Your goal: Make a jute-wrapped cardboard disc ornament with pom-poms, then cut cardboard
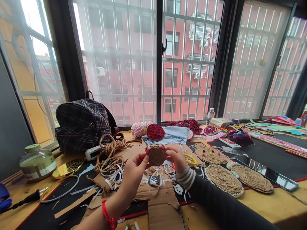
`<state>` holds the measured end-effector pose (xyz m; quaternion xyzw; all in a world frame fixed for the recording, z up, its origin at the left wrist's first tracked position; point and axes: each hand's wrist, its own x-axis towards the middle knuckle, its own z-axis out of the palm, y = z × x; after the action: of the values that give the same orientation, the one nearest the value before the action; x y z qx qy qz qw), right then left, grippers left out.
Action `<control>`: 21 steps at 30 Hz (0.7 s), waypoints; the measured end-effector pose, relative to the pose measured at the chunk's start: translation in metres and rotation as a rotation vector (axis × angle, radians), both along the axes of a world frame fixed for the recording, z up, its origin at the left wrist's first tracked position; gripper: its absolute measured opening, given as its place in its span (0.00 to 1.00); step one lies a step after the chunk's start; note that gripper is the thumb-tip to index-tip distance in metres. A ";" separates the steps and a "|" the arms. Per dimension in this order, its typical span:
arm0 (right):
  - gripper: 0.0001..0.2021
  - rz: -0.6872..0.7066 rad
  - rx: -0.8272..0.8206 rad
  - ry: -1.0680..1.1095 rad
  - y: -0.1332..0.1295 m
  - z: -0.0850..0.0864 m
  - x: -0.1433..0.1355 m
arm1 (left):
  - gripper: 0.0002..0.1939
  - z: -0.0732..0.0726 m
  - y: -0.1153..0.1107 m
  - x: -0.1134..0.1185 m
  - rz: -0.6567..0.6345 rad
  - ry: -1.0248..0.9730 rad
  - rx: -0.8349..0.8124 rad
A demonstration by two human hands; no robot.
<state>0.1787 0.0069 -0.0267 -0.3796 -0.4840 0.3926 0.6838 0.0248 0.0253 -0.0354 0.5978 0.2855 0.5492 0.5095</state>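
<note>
The left hand and right hand pinch a small, round, brown coiled-twine disc with red and white pompoms above the yellow wooden worktop. From it, a dark-red yarn ball sits at twelve o'clock, a black plaid backpack at ten.

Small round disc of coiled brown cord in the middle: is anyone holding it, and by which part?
Yes: the left hand holds the small round disc of coiled brown cord by its left edge, the right hand by its right.
</note>
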 end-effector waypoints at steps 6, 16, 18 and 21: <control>0.09 -0.026 0.096 -0.110 0.005 -0.007 0.001 | 0.15 -0.004 0.002 -0.001 0.009 0.032 0.050; 0.07 -0.069 0.027 -0.029 0.009 -0.009 0.001 | 0.13 -0.005 0.002 0.001 -0.022 0.015 0.061; 0.08 -0.052 0.008 -0.019 0.008 -0.008 0.001 | 0.13 -0.004 0.002 0.002 -0.038 -0.001 0.041; 0.11 -0.007 -0.022 0.020 0.005 -0.004 0.004 | 0.14 -0.002 0.002 0.002 -0.039 -0.031 -0.010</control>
<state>0.1827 0.0116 -0.0310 -0.3849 -0.4715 0.3993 0.6856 0.0264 0.0271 -0.0377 0.5921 0.2684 0.5469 0.5275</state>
